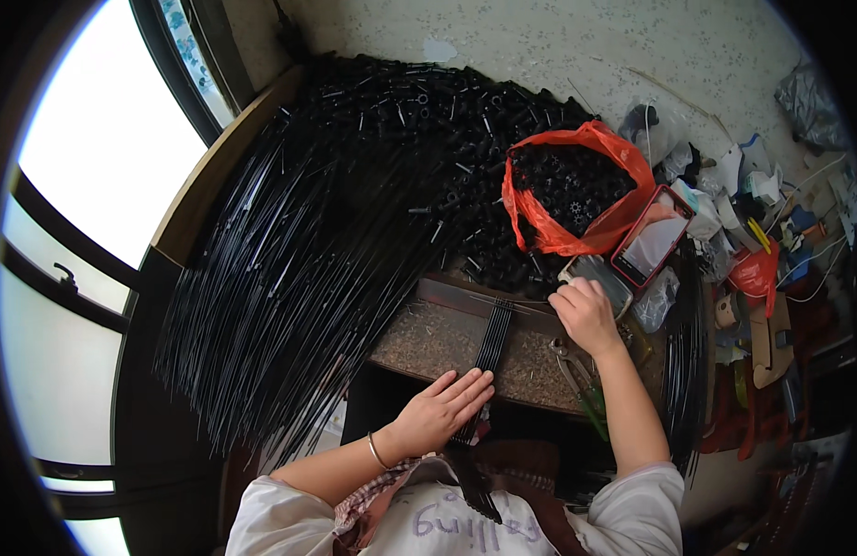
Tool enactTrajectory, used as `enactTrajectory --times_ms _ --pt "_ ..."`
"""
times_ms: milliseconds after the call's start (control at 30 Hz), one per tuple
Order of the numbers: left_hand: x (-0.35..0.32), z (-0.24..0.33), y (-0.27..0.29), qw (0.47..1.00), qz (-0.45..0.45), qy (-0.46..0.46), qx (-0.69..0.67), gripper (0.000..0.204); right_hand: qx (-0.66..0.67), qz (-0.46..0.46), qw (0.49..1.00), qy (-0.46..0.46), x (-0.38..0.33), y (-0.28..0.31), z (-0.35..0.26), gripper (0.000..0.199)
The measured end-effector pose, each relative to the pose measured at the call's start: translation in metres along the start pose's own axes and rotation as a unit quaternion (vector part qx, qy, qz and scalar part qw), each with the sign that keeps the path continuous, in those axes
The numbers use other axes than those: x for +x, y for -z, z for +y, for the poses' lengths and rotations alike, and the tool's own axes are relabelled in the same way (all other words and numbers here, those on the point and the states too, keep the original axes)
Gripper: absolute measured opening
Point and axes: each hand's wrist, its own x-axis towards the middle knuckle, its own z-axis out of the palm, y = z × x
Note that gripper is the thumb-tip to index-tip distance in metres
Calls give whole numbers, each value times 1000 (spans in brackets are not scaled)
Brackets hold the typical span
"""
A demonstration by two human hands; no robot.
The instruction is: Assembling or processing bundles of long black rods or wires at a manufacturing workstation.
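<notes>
My left hand (438, 410) lies with its fingers stretched flat across a bundle of thin black cables (493, 338), pressing it near the worktable's front edge. The cables run side by side up to a dark bar (447, 292) on the table. To the right, my right hand (586, 315) is closed, its fingertips together beside the bar's right end. A thin dark strand seems to reach those fingertips, but what they hold is too small to make out. Pliers with green handles (577, 375) lie on the brown speckled tabletop (405, 343) below that hand.
A large heap of black cables (262, 296) with black end fittings (428, 97) fills the left and back. Behind my right hand are a red plastic bag (530, 232) of small black parts, a phone (653, 236) and a clear container (600, 278). Clutter (753, 195) lies at far right.
</notes>
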Motion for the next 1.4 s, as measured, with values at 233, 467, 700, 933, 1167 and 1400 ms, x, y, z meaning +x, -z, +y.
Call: enactTrajectory --times_ms 233,467,700,933,1167,1400 --pt "-15 1 6 999 -21 -7 -25 58 88 -38 992 -75 -2 -1 -30 12" --pt "-23 24 21 988 7 -7 -152 69 160 -154 938 -266 11 13 -67 21" --pt "-44 46 24 988 68 -24 -140 74 779 -209 589 -51 -44 84 -159 77" --pt "-65 99 40 995 70 -6 -65 71 659 90 728 -166 -67 166 -247 24" --pt "-63 142 108 971 147 -66 -177 41 665 413 621 26 -94 276 -269 22" --pt "-73 147 129 897 208 44 -387 14 535 283 776 -178 -77 217 -270 42"
